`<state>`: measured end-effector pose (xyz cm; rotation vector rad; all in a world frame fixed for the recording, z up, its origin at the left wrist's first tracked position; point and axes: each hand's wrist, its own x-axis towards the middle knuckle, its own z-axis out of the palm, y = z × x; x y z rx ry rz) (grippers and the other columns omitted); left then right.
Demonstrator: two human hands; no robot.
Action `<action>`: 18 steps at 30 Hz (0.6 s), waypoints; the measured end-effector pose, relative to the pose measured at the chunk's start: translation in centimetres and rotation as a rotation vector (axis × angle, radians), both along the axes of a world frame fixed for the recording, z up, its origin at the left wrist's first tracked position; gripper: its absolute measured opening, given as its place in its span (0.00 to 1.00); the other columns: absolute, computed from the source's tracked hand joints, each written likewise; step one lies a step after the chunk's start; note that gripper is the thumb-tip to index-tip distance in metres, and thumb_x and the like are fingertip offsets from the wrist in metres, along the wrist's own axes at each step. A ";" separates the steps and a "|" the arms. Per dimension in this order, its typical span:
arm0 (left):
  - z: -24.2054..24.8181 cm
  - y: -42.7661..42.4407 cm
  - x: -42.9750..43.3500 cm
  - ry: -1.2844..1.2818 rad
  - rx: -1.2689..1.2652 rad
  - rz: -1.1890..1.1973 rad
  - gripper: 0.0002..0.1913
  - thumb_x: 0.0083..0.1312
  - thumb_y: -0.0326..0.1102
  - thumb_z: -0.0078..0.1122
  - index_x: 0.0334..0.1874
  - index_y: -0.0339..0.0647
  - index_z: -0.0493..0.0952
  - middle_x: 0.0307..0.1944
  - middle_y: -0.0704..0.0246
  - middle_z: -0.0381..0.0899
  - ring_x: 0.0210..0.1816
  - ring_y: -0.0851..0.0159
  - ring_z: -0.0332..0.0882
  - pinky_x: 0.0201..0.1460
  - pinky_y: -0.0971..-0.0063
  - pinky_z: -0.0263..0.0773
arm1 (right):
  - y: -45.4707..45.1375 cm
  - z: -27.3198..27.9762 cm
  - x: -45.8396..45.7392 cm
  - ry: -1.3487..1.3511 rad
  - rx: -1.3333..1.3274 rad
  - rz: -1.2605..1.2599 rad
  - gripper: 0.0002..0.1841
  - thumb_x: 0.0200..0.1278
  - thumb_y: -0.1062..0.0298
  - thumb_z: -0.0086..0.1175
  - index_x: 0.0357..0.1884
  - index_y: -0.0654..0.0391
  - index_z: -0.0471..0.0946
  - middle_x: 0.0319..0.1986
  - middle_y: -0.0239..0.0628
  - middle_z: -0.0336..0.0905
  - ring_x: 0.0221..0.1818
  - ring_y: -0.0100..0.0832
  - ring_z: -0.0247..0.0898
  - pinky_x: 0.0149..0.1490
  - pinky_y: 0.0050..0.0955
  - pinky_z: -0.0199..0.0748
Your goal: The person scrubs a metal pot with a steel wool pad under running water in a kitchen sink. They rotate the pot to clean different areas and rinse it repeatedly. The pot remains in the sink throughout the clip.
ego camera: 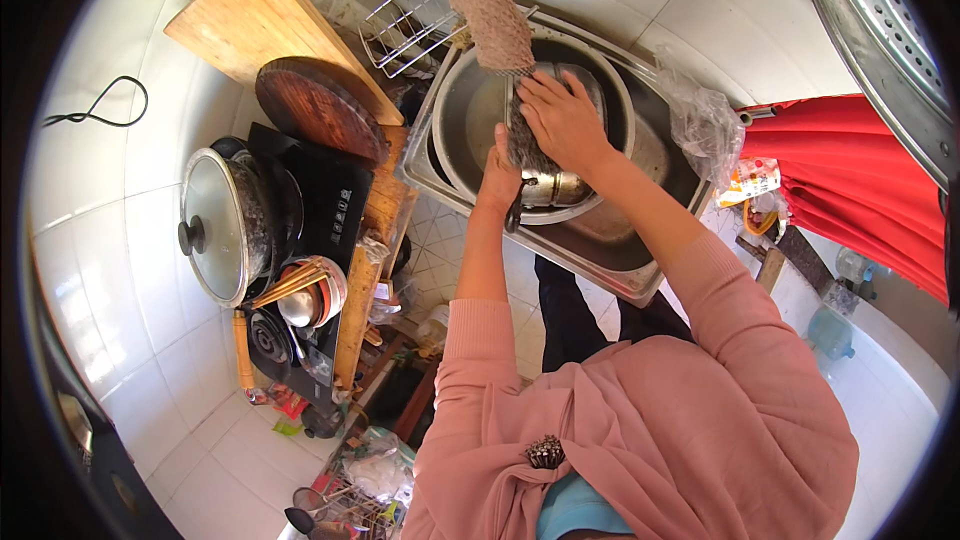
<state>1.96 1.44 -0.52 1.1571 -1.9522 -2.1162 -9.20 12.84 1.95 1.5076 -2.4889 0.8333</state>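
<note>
A shiny metal pan (555, 189) with a dark handle (514, 211) rests inside a large round steel basin (469, 109) in the sink. My left hand (501, 176) grips the near left side of the pan, its thumb pointing up. Laid flat over a dark grey cloth (529, 144), my right hand (564, 120) presses it against the pan. The palm hides part of the cloth and the pan. Just beyond my fingertips, a brown textured towel (495, 15) hangs down over the basin.
A steel sink (660, 221) surrounds the basin. At left stand a lidded pot (232, 229), a black cooktop (334, 191), stacked bowls (319, 292), a round wooden board (319, 109) and a rectangular cutting board (255, 22). A clear plastic bag (697, 112) and red curtain (840, 165) are at right.
</note>
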 end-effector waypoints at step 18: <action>-0.2 0.1 0.2 -0.040 -0.179 -0.049 0.49 0.77 0.71 0.22 0.51 0.22 0.78 0.38 0.54 0.81 0.44 0.55 0.76 0.59 0.62 0.69 | 1.5 0.0 -1.1 0.132 0.150 -0.105 0.17 0.77 0.64 0.46 0.58 0.58 0.80 0.64 0.38 0.77 0.71 0.38 0.67 0.74 0.50 0.56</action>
